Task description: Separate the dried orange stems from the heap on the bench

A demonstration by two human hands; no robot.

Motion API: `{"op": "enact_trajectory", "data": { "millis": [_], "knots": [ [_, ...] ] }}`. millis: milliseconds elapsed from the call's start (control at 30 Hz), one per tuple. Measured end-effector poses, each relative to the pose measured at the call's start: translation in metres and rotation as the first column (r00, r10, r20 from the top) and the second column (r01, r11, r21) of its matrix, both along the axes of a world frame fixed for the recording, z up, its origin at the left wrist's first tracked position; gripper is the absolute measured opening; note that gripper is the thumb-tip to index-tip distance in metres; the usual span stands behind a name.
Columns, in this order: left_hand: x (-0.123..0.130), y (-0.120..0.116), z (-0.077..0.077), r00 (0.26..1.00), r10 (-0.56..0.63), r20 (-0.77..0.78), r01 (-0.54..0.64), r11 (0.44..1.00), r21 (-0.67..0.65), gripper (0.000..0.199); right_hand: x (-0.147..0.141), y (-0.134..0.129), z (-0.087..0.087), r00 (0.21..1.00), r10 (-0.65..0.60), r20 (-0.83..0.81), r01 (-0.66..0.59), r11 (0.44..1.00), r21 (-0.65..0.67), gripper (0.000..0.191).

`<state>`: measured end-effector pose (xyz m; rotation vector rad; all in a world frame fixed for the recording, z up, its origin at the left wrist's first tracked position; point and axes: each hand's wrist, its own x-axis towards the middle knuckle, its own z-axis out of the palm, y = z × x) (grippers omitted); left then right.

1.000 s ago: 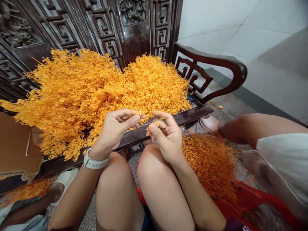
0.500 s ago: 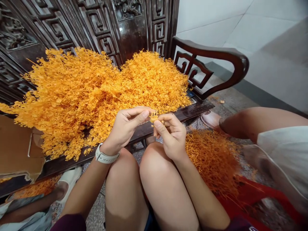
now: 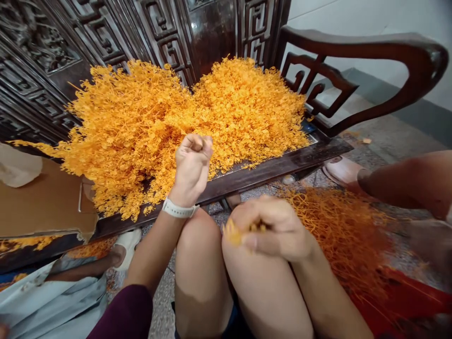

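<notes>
A: Where's the orange bit (image 3: 232, 233)?

B: In the right hand (image 3: 273, 228), pinched at the tips of thumb and forefinger, over the right knee (image 3: 254, 263). More orange shows between those fingers. The hand is blurred, so finer detail is lost.

A: And the left hand (image 3: 193, 162)?

B: Farther off, in front of the heap (image 3: 254, 108). Its fingers are curled in tight, the thumb drawn up to them. Whether anything is inside, I can't tell, nor whether it touches the heap. There's a pale watch (image 3: 178, 208) on that wrist.

A: What is the heap lying on?

B: The dark bench (image 3: 254, 176), against its carved back (image 3: 212, 37). The armrest (image 3: 353, 42) is at the far right, a cardboard box (image 3: 42, 197) at the left.

A: Anything on the floor?

B: A pile of orange stems (image 3: 342, 245) to the right, with red cloth (image 3: 406, 301) on its near side. Another person's leg (image 3: 423, 181) is beyond, at the right edge; a white shoe (image 3: 127, 247) is on the left.
</notes>
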<state>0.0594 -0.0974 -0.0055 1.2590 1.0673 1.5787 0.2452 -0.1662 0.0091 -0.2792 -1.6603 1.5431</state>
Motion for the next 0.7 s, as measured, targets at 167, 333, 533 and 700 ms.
{"op": "enact_trajectory", "data": {
  "millis": [167,333,533,700],
  "knots": [
    [-0.019,0.009,-0.011,0.997,0.005,0.078,0.001,0.998,-0.07,0.026,0.012,0.033,-0.001,0.91,0.354,0.214,-0.403,0.875,0.269,0.014],
    [-0.02,0.0,-0.009,0.98,0.0,0.2,0.037,0.982,-0.184,0.027,-0.02,0.072,-0.037,0.787,-0.61,0.091,0.616,0.77,-0.164,0.053],
    [-0.021,0.0,-0.019,0.991,-0.1,0.085,0.113,0.979,-0.169,0.029,-0.047,0.057,-0.063,0.949,-0.286,-0.133,0.036,0.517,-0.855,0.017],
    [0.004,-0.013,0.004,0.955,-0.064,-0.291,0.089,0.993,0.072,0.017,-0.084,0.045,-0.056,0.951,-0.308,-0.033,0.214,0.731,-0.648,0.016]
  ]
}}
